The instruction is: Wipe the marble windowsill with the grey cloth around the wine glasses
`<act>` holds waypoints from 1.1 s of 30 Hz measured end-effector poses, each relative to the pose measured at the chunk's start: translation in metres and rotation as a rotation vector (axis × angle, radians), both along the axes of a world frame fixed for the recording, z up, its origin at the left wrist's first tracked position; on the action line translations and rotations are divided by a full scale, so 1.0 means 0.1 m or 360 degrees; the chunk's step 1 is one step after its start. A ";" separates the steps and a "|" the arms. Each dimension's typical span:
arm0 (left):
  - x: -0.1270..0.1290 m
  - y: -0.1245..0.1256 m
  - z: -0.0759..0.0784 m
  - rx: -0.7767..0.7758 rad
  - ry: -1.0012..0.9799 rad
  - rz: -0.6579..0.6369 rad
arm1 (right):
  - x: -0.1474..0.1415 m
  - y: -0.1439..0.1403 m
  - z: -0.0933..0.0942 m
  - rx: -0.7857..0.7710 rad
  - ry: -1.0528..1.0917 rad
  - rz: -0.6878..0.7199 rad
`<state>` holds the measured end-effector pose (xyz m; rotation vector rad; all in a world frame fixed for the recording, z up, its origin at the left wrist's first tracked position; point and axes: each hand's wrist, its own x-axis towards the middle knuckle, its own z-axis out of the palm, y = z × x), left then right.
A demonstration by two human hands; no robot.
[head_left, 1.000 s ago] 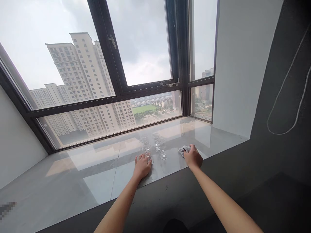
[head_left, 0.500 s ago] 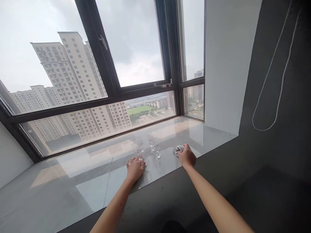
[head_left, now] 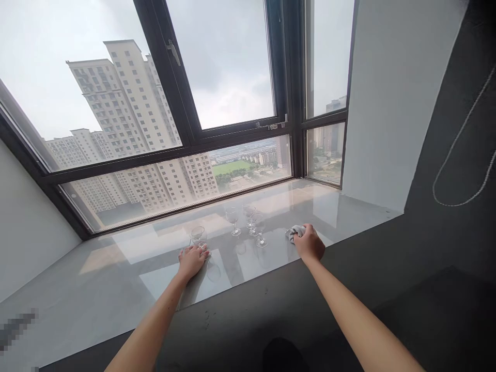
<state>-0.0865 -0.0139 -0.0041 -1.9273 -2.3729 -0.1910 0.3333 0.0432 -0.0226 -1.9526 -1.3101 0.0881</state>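
Note:
My left hand (head_left: 192, 262) is closed low around a clear stemmed glass (head_left: 199, 233), which stands upright on the glossy grey windowsill (head_left: 155, 294). Its bowl shows above my fingers, while the stem and foot are partly hidden behind them. Bunched in my right hand (head_left: 311, 245) is a grey cloth (head_left: 295, 233), resting at the sill's front part. Between my hands stand several more stemmed glasses, among them one on the left (head_left: 233, 219) and a nearer one (head_left: 261, 232); some overlap at the back.
Behind the sill is a dark-framed window (head_left: 186, 137) with a handle (head_left: 174, 52). A white side wall (head_left: 383, 103) bounds the right end. A beaded cord (head_left: 461, 139) hangs farther right. The sill's front edge drops to a dark wall face (head_left: 248, 325).
My left hand has slid the glass left along the sill, away from the other glasses. The right hand keeps the cloth at about the same place. The view has shifted slightly left.

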 end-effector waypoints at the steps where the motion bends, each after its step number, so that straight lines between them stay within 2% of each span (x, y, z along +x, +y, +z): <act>1: -0.09 -0.01 0.01 -0.0008 0.0007 0.0029 | 0.00 0.00 0.00 -0.0004 0.0000 0.0000; 10: -0.80 -0.07 0.11 -0.0159 0.0005 0.0226 | 0.01 -0.01 -0.01 -0.0072 0.0003 0.0005; 19: -1.38 -0.13 0.11 -0.0123 0.0008 0.0452 | 0.02 0.03 -0.06 -0.0023 -0.0034 -0.0018; 26: -1.45 -0.14 0.01 0.0005 -0.0033 0.0445 | 0.04 0.05 -0.09 -0.0009 -0.0048 -0.0063; 33: -1.50 -0.16 -0.01 0.0253 -0.0114 0.0564 | 0.03 0.02 -0.04 -0.0050 -0.0054 -0.0057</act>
